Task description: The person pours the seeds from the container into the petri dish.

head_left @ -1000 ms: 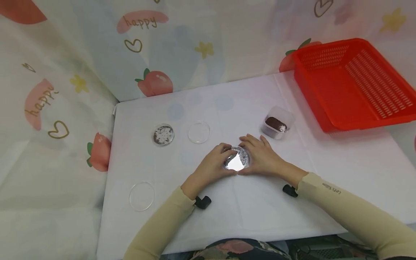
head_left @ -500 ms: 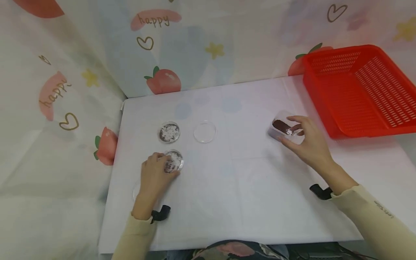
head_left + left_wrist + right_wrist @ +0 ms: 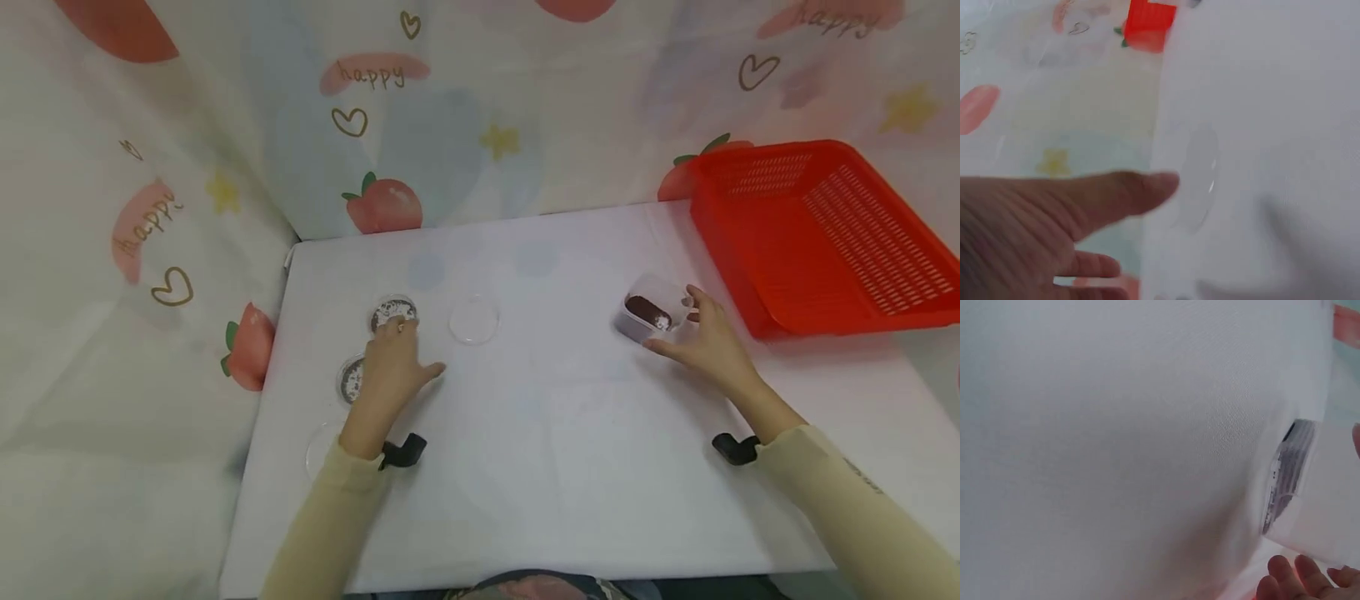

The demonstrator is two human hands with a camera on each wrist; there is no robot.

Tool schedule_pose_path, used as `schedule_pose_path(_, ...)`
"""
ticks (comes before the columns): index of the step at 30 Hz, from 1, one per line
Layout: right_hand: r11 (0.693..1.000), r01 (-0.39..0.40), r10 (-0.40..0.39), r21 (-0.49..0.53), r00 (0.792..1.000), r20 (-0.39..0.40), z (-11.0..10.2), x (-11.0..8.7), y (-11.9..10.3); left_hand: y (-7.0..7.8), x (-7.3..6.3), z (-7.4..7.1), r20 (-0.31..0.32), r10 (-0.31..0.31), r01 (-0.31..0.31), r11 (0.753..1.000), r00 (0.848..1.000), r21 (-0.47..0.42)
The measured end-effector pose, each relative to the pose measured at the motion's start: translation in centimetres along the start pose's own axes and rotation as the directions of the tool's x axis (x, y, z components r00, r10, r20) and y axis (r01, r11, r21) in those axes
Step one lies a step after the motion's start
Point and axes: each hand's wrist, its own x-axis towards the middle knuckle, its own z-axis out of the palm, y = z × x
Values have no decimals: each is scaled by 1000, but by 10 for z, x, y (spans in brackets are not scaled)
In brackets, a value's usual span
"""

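My left hand (image 3: pixel 386 375) reaches over the left of the table, its thumb spread out. Its fingertips cover the near part of a round clear dish (image 3: pixel 391 306) with dark and white speckled contents. A similar dish (image 3: pixel 351 382) lies beside that hand, partly hidden by it. In the left wrist view, the thumb (image 3: pixel 1147 187) points towards a faint clear disc (image 3: pixel 1200 181). My right hand (image 3: pixel 708 346) spreads around a clear plastic box (image 3: pixel 633 327) holding dark brown material. In the right wrist view, its fingers (image 3: pixel 1285 575) lie close beside the box; contact is unclear.
A thin clear round lid (image 3: pixel 474 321) lies right of the far dish, and another (image 3: pixel 318 454) sits near my left wrist, partly covered. Behind my right hand stands a red basket (image 3: pixel 780 323). Printed cloth (image 3: pixel 450 158) hangs behind the white-covered table (image 3: pixel 540 483).
Both hands separated from the middle. The left hand carried a dish left, released it and moved up beside the other dish. The right hand moved to the box, then shifted rightward around it.
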Motion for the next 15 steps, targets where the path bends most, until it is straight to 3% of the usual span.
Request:
schedule_pose_path(4,996,-18,19,82,1000,-9,5,4,4,28,46,19,137,78,-65,993,988,-95)
schedule_pose_path(7,989,-42,42,142,999,6,10,7,6,37,67,38,168,98,-80,990,981,-116)
schedule_pose_path(10,985,-54,50,165,998,26,14,7,2,41,70,53,162,162,-144,983,973,-115)
schedule_pose_path(15,992,-10,2,124,998,63,23,6,-14,58,44,59,194,319,-295,945,928,-144)
